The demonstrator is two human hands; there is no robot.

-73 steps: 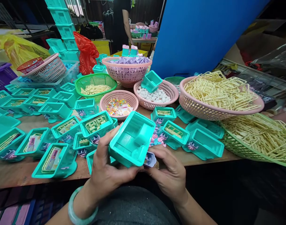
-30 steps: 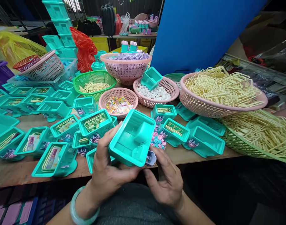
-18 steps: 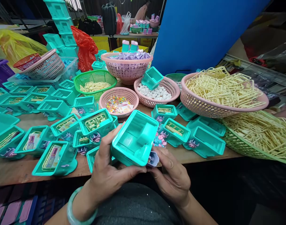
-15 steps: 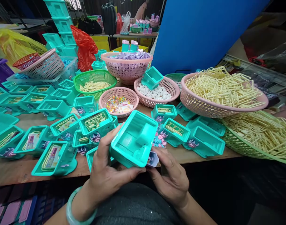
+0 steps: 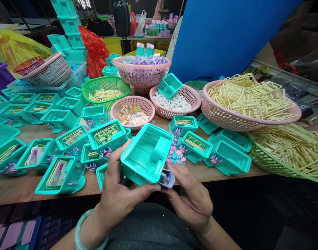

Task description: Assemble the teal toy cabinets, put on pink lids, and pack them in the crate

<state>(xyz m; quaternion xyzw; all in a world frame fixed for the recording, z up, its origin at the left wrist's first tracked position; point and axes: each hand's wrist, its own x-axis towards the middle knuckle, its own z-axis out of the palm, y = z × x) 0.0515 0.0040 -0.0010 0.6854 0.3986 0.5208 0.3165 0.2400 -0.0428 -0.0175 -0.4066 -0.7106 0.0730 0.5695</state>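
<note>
Head camera shows, in the centre of the frame, a tilted turquoise plastic box [image 5: 147, 152]; the left hand [image 5: 119, 191] holds it, fingers curled around its left side. The right hand [image 5: 192, 196] pinches a lavender piece [image 5: 168, 178] at its lower-right corner. One pink basket [image 5: 221, 114] of cream-yellow plastic frames [image 5: 249, 99] stands upper right.

"How's the light?"
"Even across the table [image 5: 13, 187], glinting on the red bag [image 5: 93, 52], nearly black beneath."
"And sharpness?"
"Crisp around the middle; the right edge looks stretched and smeared."
</note>
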